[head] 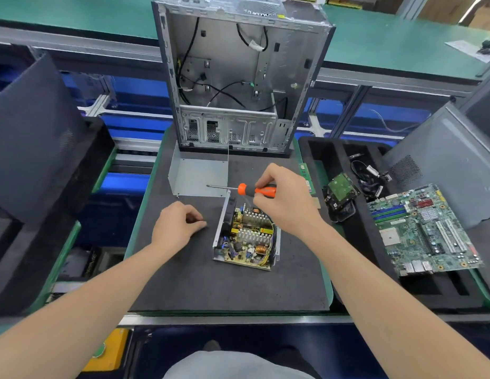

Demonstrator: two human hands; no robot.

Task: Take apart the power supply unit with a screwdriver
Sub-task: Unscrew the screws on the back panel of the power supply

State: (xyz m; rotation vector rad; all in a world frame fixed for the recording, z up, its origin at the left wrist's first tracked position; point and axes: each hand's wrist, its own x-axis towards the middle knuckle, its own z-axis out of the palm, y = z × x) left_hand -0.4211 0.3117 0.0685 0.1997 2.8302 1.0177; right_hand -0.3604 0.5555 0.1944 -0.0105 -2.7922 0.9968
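Note:
The power supply unit (245, 236) lies open on the dark mat, its circuit board, heat sinks and coils exposed in the metal tray. Its grey metal cover (197, 176) lies behind it. My right hand (282, 198) grips the orange-handled screwdriver (254, 190) above the unit's far edge, with the shaft pointing left over the cover. My left hand (175, 225) rests on the mat left of the unit, fingers curled with the tips pinched together; whether they hold anything I cannot tell.
An empty computer case (238, 77) stands upright at the back of the mat (183, 283). A black tray (375, 291) on the right holds a motherboard (424, 231), a hard drive (341, 191) and cables. Dark case panels lean at the left and right.

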